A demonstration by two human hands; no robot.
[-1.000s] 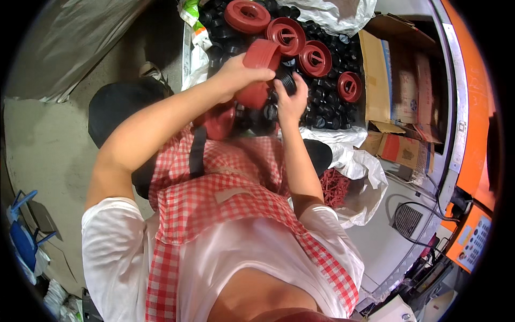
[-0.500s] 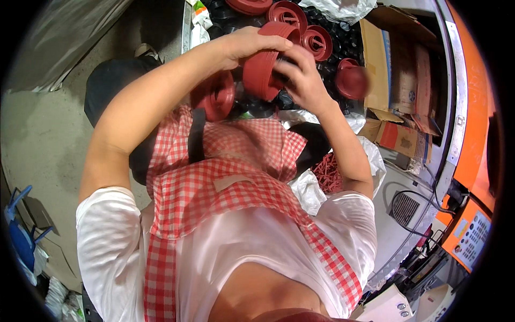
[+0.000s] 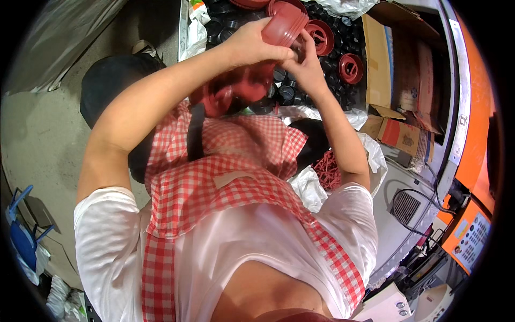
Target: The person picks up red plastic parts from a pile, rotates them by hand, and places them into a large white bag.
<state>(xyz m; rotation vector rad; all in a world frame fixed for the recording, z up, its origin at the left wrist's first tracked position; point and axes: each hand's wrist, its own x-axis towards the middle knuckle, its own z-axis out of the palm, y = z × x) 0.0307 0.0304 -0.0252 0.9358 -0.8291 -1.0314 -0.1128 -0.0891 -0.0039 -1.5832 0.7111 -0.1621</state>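
Above a bed of black plastic caps [image 3: 289, 92], my left hand [image 3: 252, 45] is closed around a ribbed, round red plastic cap [image 3: 285, 26], tilted on its side. My right hand [image 3: 307, 67] grips the same cap's near-right edge with thumb and fingers. Just below my hands, toward my lap, is a motion-blurred red plastic piece [image 3: 256, 80]; its exact shape cannot be made out. It overlaps another red cap [image 3: 212, 96] beside my apron. More red caps lie on the black ones: one at the right [image 3: 351, 68], another beyond my right fingers [image 3: 321, 37].
Open cardboard boxes [image 3: 378, 64] stand right of the caps. White plastic bags [image 3: 343, 6] lie at the far edge, and a bag with red plastic scraps [image 3: 327, 170] sits by my right elbow. Farther right is a grey and orange machine [image 3: 469, 161] with a control panel.
The held red cap has moved up and slightly right with my hands. A blurred red piece now shows beneath them. The right-hand cap, blurred before, now lies still and sharp.
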